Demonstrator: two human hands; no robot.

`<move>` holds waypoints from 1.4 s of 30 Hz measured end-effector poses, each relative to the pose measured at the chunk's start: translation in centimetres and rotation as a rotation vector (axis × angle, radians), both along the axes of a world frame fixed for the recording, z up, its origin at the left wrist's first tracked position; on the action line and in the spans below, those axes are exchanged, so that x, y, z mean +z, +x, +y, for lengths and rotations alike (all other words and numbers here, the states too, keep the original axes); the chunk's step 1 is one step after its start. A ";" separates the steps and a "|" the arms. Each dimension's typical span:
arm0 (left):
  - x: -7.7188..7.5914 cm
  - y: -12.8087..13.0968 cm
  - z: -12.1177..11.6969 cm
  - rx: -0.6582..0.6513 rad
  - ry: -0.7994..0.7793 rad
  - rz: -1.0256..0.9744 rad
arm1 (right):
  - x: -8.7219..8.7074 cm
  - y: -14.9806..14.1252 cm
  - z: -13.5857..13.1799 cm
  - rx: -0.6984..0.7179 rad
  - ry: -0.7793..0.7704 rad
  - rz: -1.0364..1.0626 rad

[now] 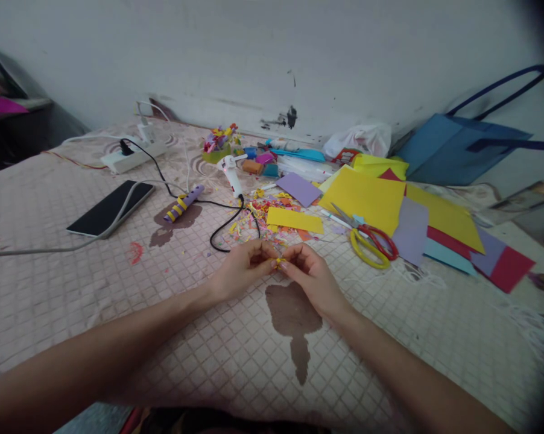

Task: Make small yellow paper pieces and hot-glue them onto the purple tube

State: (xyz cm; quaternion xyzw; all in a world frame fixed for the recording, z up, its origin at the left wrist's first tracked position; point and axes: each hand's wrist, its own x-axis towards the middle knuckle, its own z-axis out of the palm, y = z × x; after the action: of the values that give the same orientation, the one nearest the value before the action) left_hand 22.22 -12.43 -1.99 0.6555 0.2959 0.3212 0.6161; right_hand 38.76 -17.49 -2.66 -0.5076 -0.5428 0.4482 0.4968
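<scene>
My left hand [247,265] and my right hand [310,274] meet over the near middle of the table, fingertips almost touching. Both pinch a small yellow paper piece [278,261] between thumbs and forefingers; its exact shape is mostly hidden. Just beyond the hands lies a yellow paper strip [295,220] on a heap of colourful paper scraps [249,218]. A white glue gun [231,176] with a black cord rests behind the scraps. To the right of my hands are scissors [370,244] with red and yellow handles.
Coloured paper sheets [366,196] spread to the right, before a blue bag [462,147]. At left lie a dark phone [111,208], a purple roll wrapped in yellow [184,204], and a power strip [134,158] with cables. Paper flowers [221,138] stand at the back.
</scene>
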 end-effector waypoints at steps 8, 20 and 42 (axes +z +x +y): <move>0.3 0.1 -0.1 0.002 -0.057 -0.020 | 0.6 -0.5 -0.1 -0.015 -0.049 0.047; 0.2 0.2 0.3 0.020 -0.186 -0.039 | 0.3 0.1 0.3 -0.025 -0.087 0.147; 1.1 2.0 -0.2 0.156 -0.270 -0.073 | 0.8 0.7 0.8 0.003 -0.060 0.097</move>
State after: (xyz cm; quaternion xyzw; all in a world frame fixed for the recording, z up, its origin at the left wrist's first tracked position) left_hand 24.18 -12.59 -0.88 0.5297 0.3639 0.3492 0.6820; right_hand 39.44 -16.73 -1.87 -0.4991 -0.5052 0.4890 0.5066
